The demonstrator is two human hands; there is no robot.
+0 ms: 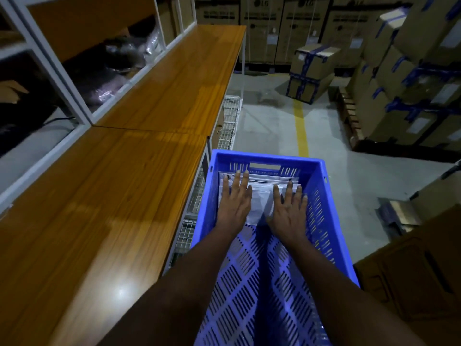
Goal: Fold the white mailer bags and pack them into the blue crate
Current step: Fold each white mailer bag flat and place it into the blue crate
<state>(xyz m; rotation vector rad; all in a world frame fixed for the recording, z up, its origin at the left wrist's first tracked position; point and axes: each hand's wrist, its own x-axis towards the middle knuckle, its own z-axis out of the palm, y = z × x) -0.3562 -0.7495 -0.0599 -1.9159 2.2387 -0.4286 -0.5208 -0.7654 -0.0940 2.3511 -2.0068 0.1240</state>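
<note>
The person is leaning over the blue crate [324, 221], which is standing just beside the long wooden bench [124, 183], and is pressing both hands down on the white mailer bags [259, 203]. The bags are lying in a flat pile at the far end of the crate, close against its far wall. The perforated floor at the near end is showing between the forearms.

What could go wrong, in my judgement: the bags look like thin, smooth plastic. When the hands are lifting away, the folds may be springing open, and the top bag may be sliding off the pile toward the open part of the crate. If one hand is leaving before the other, the pile may be shifting to one side. The light is also weak here, so a bag lying crooked may be going unnoticed.

The left hand [234, 198] is lying flat on the left half of the pile. Its fingers [238, 182] are straight and a little spread, and the tips are reaching almost to the far wall. The right hand [289, 208] is lying flat on the right half, with fingers [289, 191] also straight and spread. Neither hand is gripping anything; palms and fingers are only pressing down. A strip of white bag is showing between the two hands.
</note>
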